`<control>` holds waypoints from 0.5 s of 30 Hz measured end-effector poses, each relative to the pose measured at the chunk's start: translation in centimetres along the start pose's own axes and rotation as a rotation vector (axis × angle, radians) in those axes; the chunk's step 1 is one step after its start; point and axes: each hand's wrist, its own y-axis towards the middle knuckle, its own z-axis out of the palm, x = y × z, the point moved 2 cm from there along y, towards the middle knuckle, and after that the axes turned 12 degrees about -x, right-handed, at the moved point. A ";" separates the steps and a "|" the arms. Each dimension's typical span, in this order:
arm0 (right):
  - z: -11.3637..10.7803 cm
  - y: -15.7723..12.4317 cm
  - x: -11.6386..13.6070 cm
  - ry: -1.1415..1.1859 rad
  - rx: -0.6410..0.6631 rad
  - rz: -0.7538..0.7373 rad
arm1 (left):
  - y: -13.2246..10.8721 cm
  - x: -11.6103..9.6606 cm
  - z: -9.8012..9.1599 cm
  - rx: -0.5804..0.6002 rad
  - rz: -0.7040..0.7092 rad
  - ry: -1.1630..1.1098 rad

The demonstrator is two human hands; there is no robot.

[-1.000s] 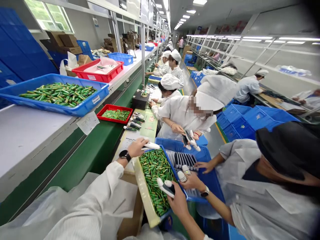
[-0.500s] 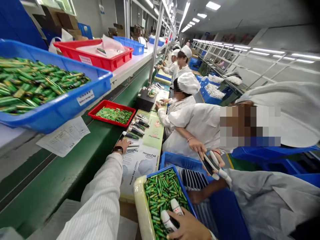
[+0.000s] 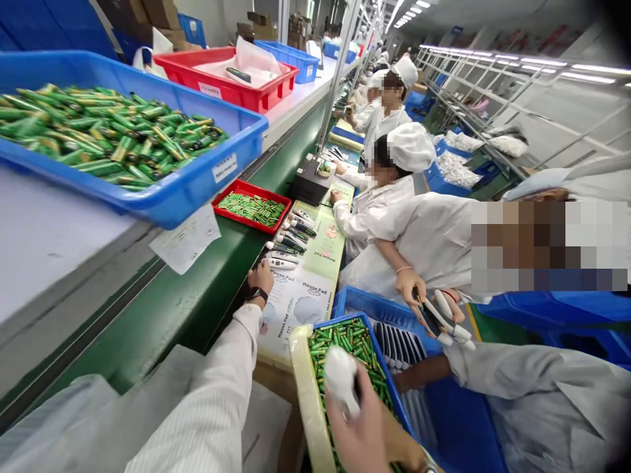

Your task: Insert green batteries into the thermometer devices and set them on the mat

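Observation:
My left hand [image 3: 261, 277], with a dark watch at its wrist, rests at the mat's left edge. Its fingers lie at the near end of a white handheld device with a small display [image 3: 282, 263], with nothing visible in the grasp. Beyond that device, several dark handheld devices [image 3: 288, 244] lie in a row, green batteries showing in them. My right hand [image 3: 362, 420] grips a white-ended handheld device [image 3: 340, 374], blurred by motion. It is held above a blue bin [image 3: 389, 387] full of green batteries; whether a second device is behind it, I cannot tell.
A red tray [image 3: 276, 226] of green batteries sits beyond my left hand. A large blue bin [image 3: 197, 197] of batteries and a red bin [image 3: 236, 95] stand on the left shelf. At right, a co-worker's hands [image 3: 411, 286] hold similar devices over another blue bin [image 3: 352, 299].
The view has shifted, so the scene sits further right. My left hand has drawn back from over a white device to its near end. My right hand has raised and turned what it holds.

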 end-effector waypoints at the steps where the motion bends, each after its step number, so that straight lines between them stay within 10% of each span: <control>1: 1.6 2.1 2.8 -0.030 -0.086 -0.075 | -1.4 0.5 -0.6 -0.008 -0.070 -0.017; 6: 11.3 16.8 11.8 -0.522 -0.144 -0.349 | -13.2 3.9 -4.1 -0.072 -0.346 -0.134; 10: 17.0 24.9 9.4 -0.883 0.170 -0.370 | -27.0 6.3 -5.1 -0.061 -0.602 -0.466; 15: 18.9 26.1 3.9 -0.931 0.161 -0.427 | -38.5 7.8 -4.6 0.089 -0.718 -0.444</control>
